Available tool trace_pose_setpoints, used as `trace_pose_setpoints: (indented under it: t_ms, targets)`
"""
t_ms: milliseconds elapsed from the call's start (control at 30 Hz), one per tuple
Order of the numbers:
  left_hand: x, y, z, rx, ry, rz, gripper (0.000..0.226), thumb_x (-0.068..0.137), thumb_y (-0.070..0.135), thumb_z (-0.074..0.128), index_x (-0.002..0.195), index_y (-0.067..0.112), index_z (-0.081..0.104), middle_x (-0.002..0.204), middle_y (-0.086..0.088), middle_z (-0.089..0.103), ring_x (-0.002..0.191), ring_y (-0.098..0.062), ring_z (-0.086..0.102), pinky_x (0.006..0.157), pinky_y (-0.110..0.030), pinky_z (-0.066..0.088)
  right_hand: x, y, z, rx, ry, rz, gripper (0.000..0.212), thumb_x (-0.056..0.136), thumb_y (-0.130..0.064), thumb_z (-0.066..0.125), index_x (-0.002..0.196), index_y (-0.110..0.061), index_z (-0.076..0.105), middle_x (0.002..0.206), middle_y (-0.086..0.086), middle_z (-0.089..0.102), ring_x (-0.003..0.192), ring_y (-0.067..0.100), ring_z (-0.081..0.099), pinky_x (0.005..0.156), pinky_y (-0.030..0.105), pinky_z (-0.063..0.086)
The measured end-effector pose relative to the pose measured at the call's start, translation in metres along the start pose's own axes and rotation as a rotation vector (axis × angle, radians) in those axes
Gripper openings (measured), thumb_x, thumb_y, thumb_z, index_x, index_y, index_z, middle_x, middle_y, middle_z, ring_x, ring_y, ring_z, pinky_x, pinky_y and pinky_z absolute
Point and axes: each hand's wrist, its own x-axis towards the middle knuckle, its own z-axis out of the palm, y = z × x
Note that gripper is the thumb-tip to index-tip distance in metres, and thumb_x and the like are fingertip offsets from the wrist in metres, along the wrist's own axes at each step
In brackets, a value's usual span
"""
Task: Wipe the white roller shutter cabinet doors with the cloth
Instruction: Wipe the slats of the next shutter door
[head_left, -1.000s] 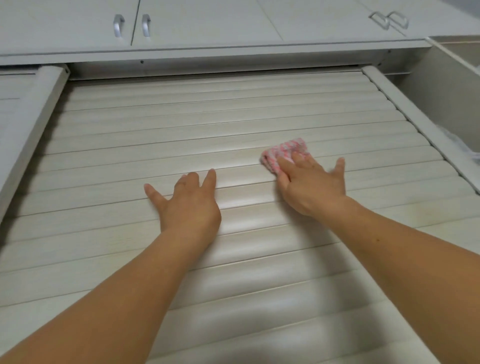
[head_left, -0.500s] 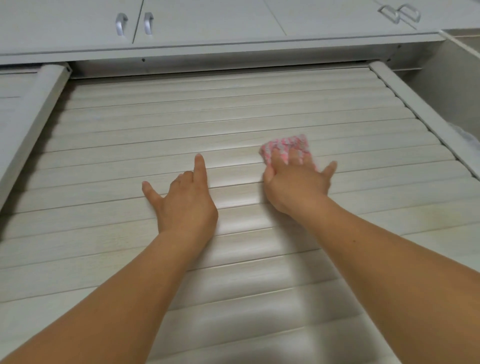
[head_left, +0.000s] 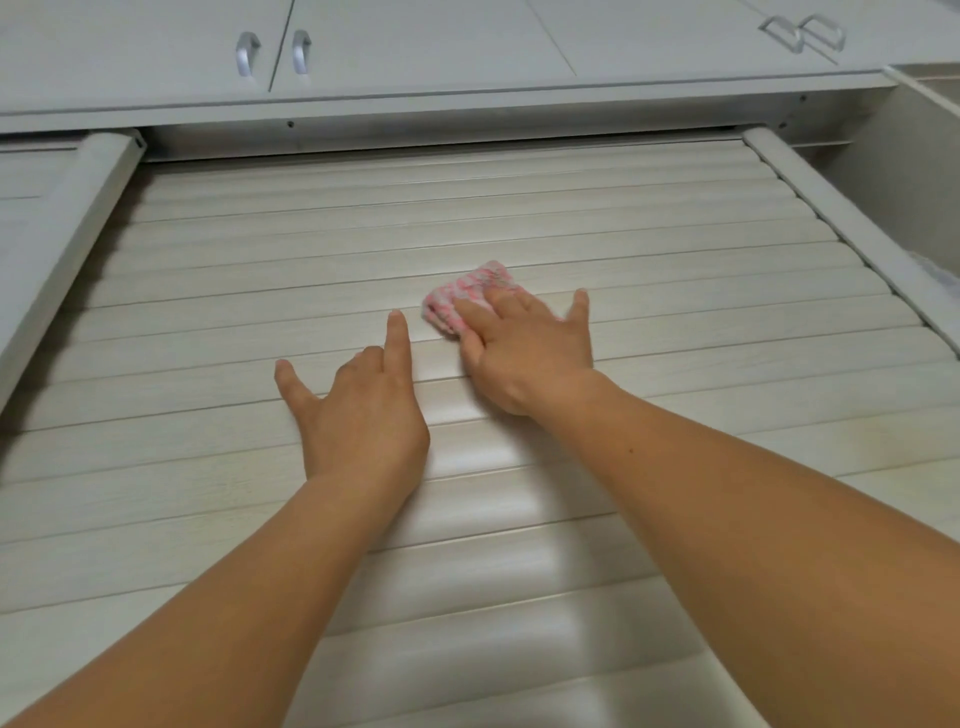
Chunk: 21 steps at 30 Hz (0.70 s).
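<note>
The white roller shutter door (head_left: 363, 244) fills the view, its horizontal slats running left to right. A small pink and white cloth (head_left: 470, 291) lies on a slat right of centre. My right hand (head_left: 524, 353) presses flat on the cloth with straight fingers, covering its lower part. My left hand (head_left: 363, 410) rests flat on the slats just left of it, index finger stretched out, thumb spread, holding nothing.
White side rails frame the shutter on the left (head_left: 62, 244) and right (head_left: 841, 223). Above are white cabinet doors with metal handles (head_left: 272, 52) and a second handle pair (head_left: 802, 34). An open compartment (head_left: 904, 171) lies at the right.
My right hand has slid the cloth leftward along the slat, closer to my left hand. My left hand stayed in place, its index finger now stretched out further.
</note>
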Motion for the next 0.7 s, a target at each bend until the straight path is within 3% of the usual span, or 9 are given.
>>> trace_pose_setpoints:
  t_ms: [167,467,700]
  targets:
    - [0.0,0.001,-0.001,0.022,0.004,-0.001,0.079,0.08,0.004,0.033,0.147,0.021,-0.006,0.109,0.001,0.047,0.105,-0.02,0.048,0.109,-0.062,0.003,-0.004,0.048,-0.006,-0.067,0.033,0.144,0.049,0.098,-0.047,0.011,0.144,-0.039,0.025,0.156,-0.001,0.021,0.139,0.026,0.026,0.108,0.065,0.003]
    - [0.001,0.002,-0.001,0.011,0.019,-0.021,0.079,0.08,0.003,0.033,0.148,0.019,-0.004,0.102,0.005,0.045,0.101,-0.018,0.049,0.109,-0.057,0.007,-0.015,0.112,-0.015,-0.072,0.023,0.434,0.049,0.098,-0.042,0.011,0.14,-0.029,0.033,0.152,0.003,0.027,0.134,0.032,0.027,0.107,0.064,0.01]
    - [0.0,-0.001,-0.002,0.013,0.005,-0.007,0.08,0.079,0.003,0.032,0.147,0.019,-0.005,0.108,0.005,0.049,0.104,-0.017,0.049,0.11,-0.055,0.008,0.005,0.045,-0.01,0.007,0.093,0.263,0.045,0.099,-0.04,0.014,0.133,-0.029,0.042,0.144,0.003,0.036,0.13,0.029,0.029,0.106,0.062,0.014]
